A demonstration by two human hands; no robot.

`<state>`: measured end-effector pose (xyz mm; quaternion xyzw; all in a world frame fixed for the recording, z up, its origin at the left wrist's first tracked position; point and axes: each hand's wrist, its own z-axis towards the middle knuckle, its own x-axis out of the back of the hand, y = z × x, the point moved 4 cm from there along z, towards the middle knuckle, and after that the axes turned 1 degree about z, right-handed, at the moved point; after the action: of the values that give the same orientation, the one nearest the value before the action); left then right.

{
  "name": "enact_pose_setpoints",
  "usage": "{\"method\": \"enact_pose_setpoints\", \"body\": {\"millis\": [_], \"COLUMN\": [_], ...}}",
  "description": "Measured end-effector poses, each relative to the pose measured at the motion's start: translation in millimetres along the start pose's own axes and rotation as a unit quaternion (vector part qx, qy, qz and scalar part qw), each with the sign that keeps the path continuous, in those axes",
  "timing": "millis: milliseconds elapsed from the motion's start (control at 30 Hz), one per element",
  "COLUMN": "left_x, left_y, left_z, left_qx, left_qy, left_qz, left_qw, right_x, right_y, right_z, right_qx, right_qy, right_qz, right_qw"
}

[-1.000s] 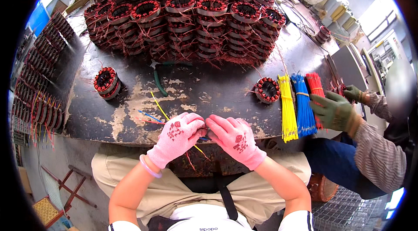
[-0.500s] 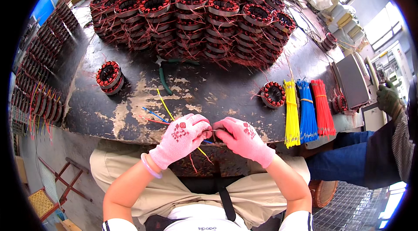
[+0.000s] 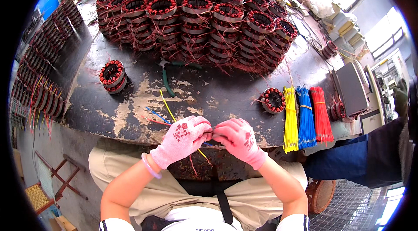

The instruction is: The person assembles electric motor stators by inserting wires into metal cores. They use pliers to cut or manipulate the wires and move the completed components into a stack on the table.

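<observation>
Above my lap, at the table's front edge, both hands wear pink knit gloves with a red print. My left hand (image 3: 187, 136) is closed around a few insulated wires. A yellow wire (image 3: 166, 105), a blue wire (image 3: 156, 113) and a red wire (image 3: 158, 122) stick out over the table, and their other ends hang below the hand. My right hand (image 3: 238, 140) is closed too, its bent fingertips meeting those of the left. It pinches at thin wire ends there, mostly hidden by the gloves.
Green-handled cutters (image 3: 167, 84) lie ahead, before high stacks of wound motor stators (image 3: 197, 5). Loose stators stand left (image 3: 114, 81) and right (image 3: 273, 100). Tied yellow (image 3: 290, 120), blue (image 3: 306, 122) and red wire bundles (image 3: 321, 122) lie right. A co-worker's blue-clad leg (image 3: 342, 159) is beyond.
My right hand has rolled inward, its fingertips closer to the left's, covering the thin wire seen between them before. The co-worker's gloved hand has drawn back at the right. The view has shifted slightly.
</observation>
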<state>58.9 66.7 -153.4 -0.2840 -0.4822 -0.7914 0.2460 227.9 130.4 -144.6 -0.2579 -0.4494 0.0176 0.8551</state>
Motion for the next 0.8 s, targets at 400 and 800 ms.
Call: {"method": "enact_pose_setpoints", "body": {"millis": [400, 800], "left_x": [-1, 1], "left_y": [2, 2], "left_z": [1, -1], "left_qx": [0.002, -0.01], "left_qy": [0.006, 0.021], "left_qz": [-0.006, 0.01], "left_qw": [1.0, 1.0], "right_x": [8, 12], "right_y": [-1, 4], "right_z": [-1, 13], "right_qx": [-0.081, -0.388], "right_qy": [0.001, -0.136], "right_qz": [0.044, 0.159], "right_qw": [0.996, 0.898]}}
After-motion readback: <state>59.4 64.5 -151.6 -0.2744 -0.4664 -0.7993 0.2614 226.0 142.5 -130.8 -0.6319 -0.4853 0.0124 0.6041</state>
